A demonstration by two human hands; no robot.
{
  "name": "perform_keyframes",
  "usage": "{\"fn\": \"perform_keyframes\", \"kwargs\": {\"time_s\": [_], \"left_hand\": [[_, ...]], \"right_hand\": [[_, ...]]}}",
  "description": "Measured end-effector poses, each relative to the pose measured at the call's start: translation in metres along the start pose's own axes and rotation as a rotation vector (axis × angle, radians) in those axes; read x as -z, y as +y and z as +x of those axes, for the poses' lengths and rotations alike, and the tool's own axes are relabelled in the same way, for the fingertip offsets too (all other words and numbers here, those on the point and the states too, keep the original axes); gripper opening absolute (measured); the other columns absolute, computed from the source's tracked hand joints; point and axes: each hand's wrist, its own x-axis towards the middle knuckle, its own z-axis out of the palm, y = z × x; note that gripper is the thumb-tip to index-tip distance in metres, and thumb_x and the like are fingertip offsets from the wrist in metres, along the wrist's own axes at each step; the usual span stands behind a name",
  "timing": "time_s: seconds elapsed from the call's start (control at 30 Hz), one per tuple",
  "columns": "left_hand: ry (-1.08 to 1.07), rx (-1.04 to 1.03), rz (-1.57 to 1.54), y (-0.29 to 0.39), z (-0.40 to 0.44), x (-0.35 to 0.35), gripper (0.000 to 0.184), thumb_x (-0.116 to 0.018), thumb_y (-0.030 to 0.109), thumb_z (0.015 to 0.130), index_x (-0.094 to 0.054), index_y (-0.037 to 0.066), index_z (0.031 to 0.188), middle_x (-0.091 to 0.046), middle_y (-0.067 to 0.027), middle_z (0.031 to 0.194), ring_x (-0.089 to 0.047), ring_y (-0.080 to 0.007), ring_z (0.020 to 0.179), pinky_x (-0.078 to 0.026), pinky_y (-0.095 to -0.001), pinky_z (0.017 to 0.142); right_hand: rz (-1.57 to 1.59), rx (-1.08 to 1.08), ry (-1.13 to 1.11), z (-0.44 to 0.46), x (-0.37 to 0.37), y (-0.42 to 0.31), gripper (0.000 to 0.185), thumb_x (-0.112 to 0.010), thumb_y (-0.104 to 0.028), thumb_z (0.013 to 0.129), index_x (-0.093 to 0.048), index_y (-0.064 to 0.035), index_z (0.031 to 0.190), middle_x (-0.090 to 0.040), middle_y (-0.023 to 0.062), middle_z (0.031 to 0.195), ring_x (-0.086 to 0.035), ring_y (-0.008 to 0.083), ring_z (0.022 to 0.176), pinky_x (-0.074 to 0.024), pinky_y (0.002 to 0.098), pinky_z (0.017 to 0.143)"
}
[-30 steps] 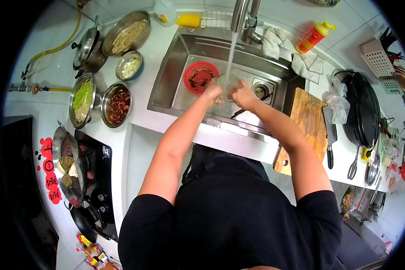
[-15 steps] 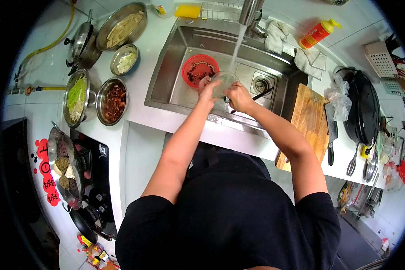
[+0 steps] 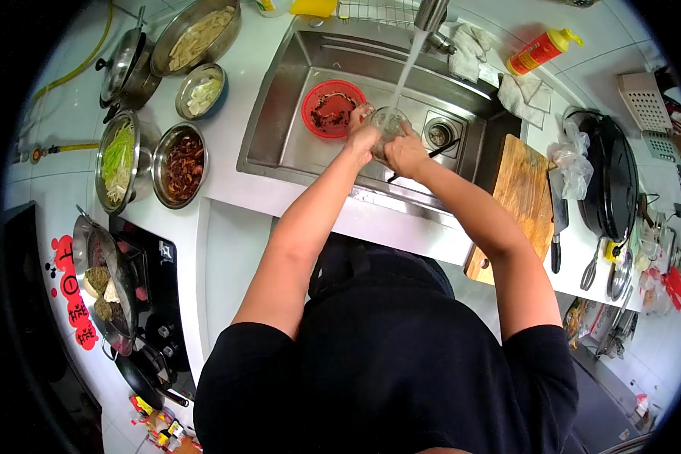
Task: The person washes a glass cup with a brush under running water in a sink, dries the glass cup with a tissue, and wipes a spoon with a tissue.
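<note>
Over the sink point(image 3: 284, 144), my left hand point(image 3: 363, 136) grips a clear glass bowl point(image 3: 388, 123) by its left side. My right hand point(image 3: 405, 153) is closed on its right side, with the fingertips at the rim and partly hidden. Water from the faucet point(image 3: 430, 15) runs into the bowl. Just left of my left hand, a red plastic basket point(image 3: 310, 125) with dark bits in it sits on the sink floor. A thin black handle point(image 3: 443, 147) shows beside my right hand; what it belongs to is hidden.
A wooden cutting board point(image 3: 518, 204) overlaps the sink's right end, with a knife point(image 3: 557, 219) beside it. On the left counter stand metal bowls of dark food point(image 3: 179, 166), green vegetables point(image 3: 119, 159) and pale slices point(image 3: 200, 38). A wok point(image 3: 121, 250) sits over the stove.
The bowl has tipped and moved slightly right and down, into the water stream. My right hand has come closer against it. The whole view has shifted a little.
</note>
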Motion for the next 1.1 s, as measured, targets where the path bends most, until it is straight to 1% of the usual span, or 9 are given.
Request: {"fn": "perform_keyframes", "kwargs": {"time_s": [0.2, 0.33, 0.47, 0.6, 0.63, 0.77, 0.87, 1.03, 1.1], "left_hand": [[0.005, 0.051, -0.164, 0.009, 0.000, -0.008, 0.077, -0.038, -0.020, 0.058, -0.033, 0.012, 0.128, -0.042, -0.0120, 0.121, -0.048, -0.0280, 0.110, -0.048, -0.0385, 0.083], [-0.033, -0.014, -0.071, 0.011, 0.000, -0.007, 0.077, -0.037, -0.020, 0.059, -0.033, 0.013, 0.128, -0.041, -0.0104, 0.121, -0.045, -0.0259, 0.113, -0.046, -0.0369, 0.086], [-0.052, -0.096, 0.087, 0.000, 0.015, 0.005, 0.080, -0.034, -0.020, 0.056, -0.031, 0.012, 0.130, -0.041, -0.0111, 0.123, -0.046, -0.0289, 0.114, -0.049, -0.0388, 0.084], [-0.027, 0.042, -0.105, 0.006, 0.015, 0.005, 0.079, -0.034, -0.020, 0.058, -0.029, 0.010, 0.131, -0.042, -0.0133, 0.121, -0.048, -0.0290, 0.111, -0.050, -0.0391, 0.082], [-0.044, 0.076, -0.150, 0.004, 0.022, 0.009, 0.076, -0.034, -0.020, 0.060, -0.030, 0.010, 0.129, -0.042, -0.0138, 0.120, -0.047, -0.0279, 0.111, -0.048, -0.0374, 0.084], [-0.145, 0.159, -0.057, 0.033, 0.006, 0.017, 0.076, -0.034, -0.021, 0.061, -0.029, 0.011, 0.129, -0.039, -0.0164, 0.119, -0.049, -0.0289, 0.107, -0.050, -0.0354, 0.079], [-0.126, 0.139, -0.039, 0.021, 0.024, 0.015, 0.069, -0.035, -0.018, 0.067, -0.031, 0.012, 0.128, -0.045, -0.0177, 0.121, -0.056, -0.0301, 0.103, -0.055, -0.0417, 0.072], [-0.266, 0.158, -0.219, 0.012, 0.043, 0.022, 0.049, -0.037, -0.010, 0.081, -0.032, 0.013, 0.124, -0.050, -0.0180, 0.114, -0.059, -0.0300, 0.098, -0.055, -0.0445, 0.072], [-0.288, 0.220, -0.146, 0.010, 0.052, 0.028, 0.055, -0.038, -0.012, 0.077, -0.031, 0.013, 0.125, -0.052, -0.0177, 0.111, -0.060, -0.0307, 0.096, -0.055, -0.0431, 0.071]], "right_hand": [[0.602, -0.275, 0.402, 0.008, 0.001, -0.016, 0.020, -0.072, -0.015, 0.062, -0.063, -0.0028, 0.075, -0.061, 0.0222, 0.070, -0.060, 0.0391, 0.069, -0.0492, 0.0437, 0.066], [0.264, -0.063, 0.410, -0.001, 0.000, -0.002, 0.019, -0.070, -0.013, 0.063, -0.064, -0.0069, 0.079, -0.063, 0.0148, 0.075, -0.062, 0.0314, 0.077, -0.0445, 0.0401, 0.083], [-0.241, 0.057, 0.132, 0.003, 0.001, 0.007, 0.016, -0.052, -0.012, 0.075, -0.067, -0.0142, 0.078, -0.065, 0.0076, 0.077, -0.062, 0.0194, 0.084, -0.0270, 0.0440, 0.103], [0.352, -0.169, 0.134, 0.012, 0.002, -0.014, 0.022, -0.061, -0.002, 0.062, -0.065, -0.0084, 0.083, -0.062, 0.0173, 0.075, -0.061, 0.0336, 0.079, -0.0469, 0.0419, 0.082], [0.451, -0.119, 0.315, 0.014, -0.007, -0.010, 0.028, -0.063, -0.001, 0.059, -0.064, -0.0068, 0.087, -0.060, 0.0205, 0.074, -0.059, 0.0383, 0.076, -0.0493, 0.0422, 0.070], [-0.078, 0.056, 0.075, 0.020, 0.015, -0.007, 0.012, -0.057, -0.007, 0.071, -0.063, -0.0120, 0.081, -0.064, 0.0109, 0.077, -0.062, 0.0238, 0.078, -0.0422, 0.0359, 0.084], [-0.258, 0.064, 0.089, 0.021, 0.017, -0.006, 0.016, -0.049, -0.008, 0.077, -0.064, -0.0139, 0.080, -0.066, 0.0093, 0.078, -0.063, 0.0215, 0.079, -0.0416, 0.0343, 0.086], [0.421, -0.273, 0.173, 0.033, 0.016, -0.024, 0.025, -0.055, 0.007, 0.059, -0.060, -0.0055, 0.080, -0.061, 0.0198, 0.077, -0.059, 0.0367, 0.082, -0.0436, 0.0428, 0.083], [0.257, -0.159, 0.163, 0.029, 0.017, -0.020, 0.024, -0.056, 0.005, 0.061, -0.060, -0.0069, 0.082, -0.062, 0.0178, 0.079, -0.060, 0.0336, 0.083, -0.0430, 0.0420, 0.085]]}}
